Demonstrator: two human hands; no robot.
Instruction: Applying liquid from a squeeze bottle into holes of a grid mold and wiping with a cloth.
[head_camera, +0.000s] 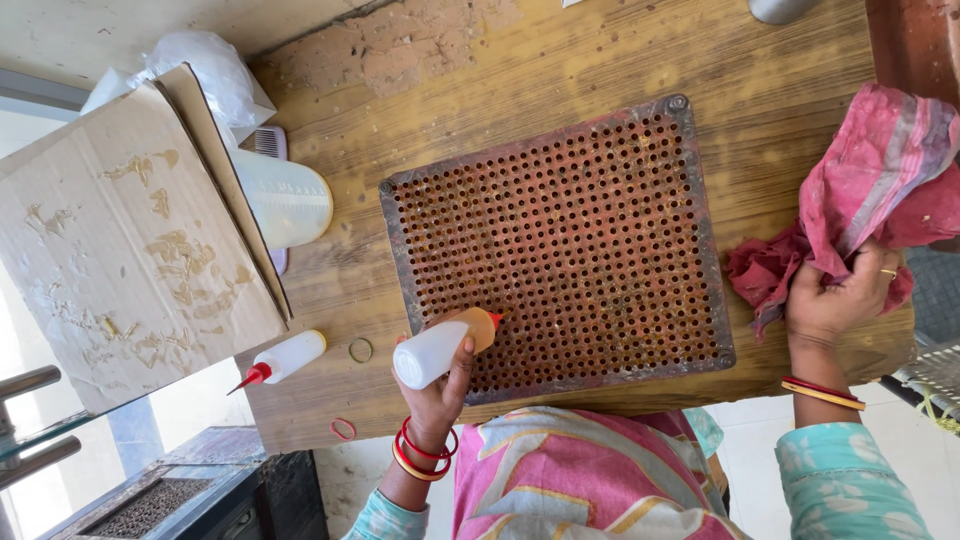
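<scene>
Wooden tabletop (560, 60) carried a rusty perforated metal plate (560, 250) at its middle, with a glue-smeared cardboard sheet (130, 250) off to one side. Near it sat a translucent plastic cup (285, 200), contents unclear. The right hand (835, 295) clutched a pink rag (870, 190). The left hand (440, 385) gripped a squeeze bottle (445, 345), its nozzle at the plate's near edge. Another squeeze bottle (285, 358) lay nearby.
</scene>
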